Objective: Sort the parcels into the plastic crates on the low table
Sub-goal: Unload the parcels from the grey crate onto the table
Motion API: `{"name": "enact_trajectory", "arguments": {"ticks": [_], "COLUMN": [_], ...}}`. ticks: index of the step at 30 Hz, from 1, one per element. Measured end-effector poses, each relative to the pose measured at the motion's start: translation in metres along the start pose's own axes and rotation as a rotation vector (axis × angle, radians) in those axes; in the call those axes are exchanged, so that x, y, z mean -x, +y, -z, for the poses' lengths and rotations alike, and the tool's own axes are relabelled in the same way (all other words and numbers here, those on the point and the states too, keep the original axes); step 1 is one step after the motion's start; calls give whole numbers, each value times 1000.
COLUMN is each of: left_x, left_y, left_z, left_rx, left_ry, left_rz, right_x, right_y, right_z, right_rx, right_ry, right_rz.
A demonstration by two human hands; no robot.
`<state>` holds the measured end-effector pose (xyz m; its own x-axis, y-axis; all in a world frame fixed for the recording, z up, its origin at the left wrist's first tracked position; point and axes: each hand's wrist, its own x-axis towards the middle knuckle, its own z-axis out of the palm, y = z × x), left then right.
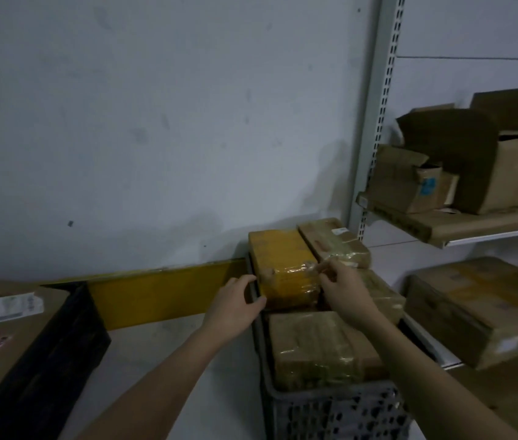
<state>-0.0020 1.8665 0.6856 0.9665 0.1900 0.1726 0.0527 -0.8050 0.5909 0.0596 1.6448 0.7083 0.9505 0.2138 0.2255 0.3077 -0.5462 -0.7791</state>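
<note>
Grey perforated crate (330, 411), base cut off by frame edge, dim light | yellow parcel (283, 268) tape-wrapped, glossy, atop brown parcels in crate's far end | left hand (235, 306) fingers curled on its near-left corner | right hand (346, 287) fingers pinching its near-right edge.

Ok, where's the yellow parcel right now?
In the head view, right of centre, the yellow parcel lies at the far end of the grey crate, between both hands, beside a brown parcel.
</note>
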Motion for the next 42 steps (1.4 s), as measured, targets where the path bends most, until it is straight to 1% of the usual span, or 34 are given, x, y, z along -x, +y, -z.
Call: {"name": "enact_trajectory", "arguments": {"ticks": [3,5,9,14,19,21,25,28,30,32,36,42], "left_x": [-7,-10,-18,-49,-89,-103,-127,-145,-153,-157,-156,-154], "left_y": [23,34,50,53,51,50,47,37,26,17,11,6], "left_z": [-22,-38,-58,-58,-60,-63,-74,-85,-92,-98,-106,-110], "left_rx": [15,12,-33,-190,-316,-349,-428,-502,-536,-571,-600,-582], "left_ry": [1,-15,9,40,62,30,-96,-200,-232,-205,-105,-49], "left_rz": [-28,-44,-23,58,83,83,66,19,-10,-40,-84,-102], "right_x": [-2,-5,-16,-58,-103,-119,-148,-164,-169,-173,-176,-169], "right_y": [27,47,69,70,76,80,85,91,98,106,112,109], "right_z": [22,33,46,46,34,31,25,16,8,4,4,-3], "right_rx": [75,147,285,266,343,373,453,512,571,599,618,617], "right_ry": [95,120,83,13,-16,-15,-49,-115,-167,-184,-168,-53], "right_rz": [0,-23,-102,-151,-149,-158,-173,-179,-150,-138,-130,-77]}}
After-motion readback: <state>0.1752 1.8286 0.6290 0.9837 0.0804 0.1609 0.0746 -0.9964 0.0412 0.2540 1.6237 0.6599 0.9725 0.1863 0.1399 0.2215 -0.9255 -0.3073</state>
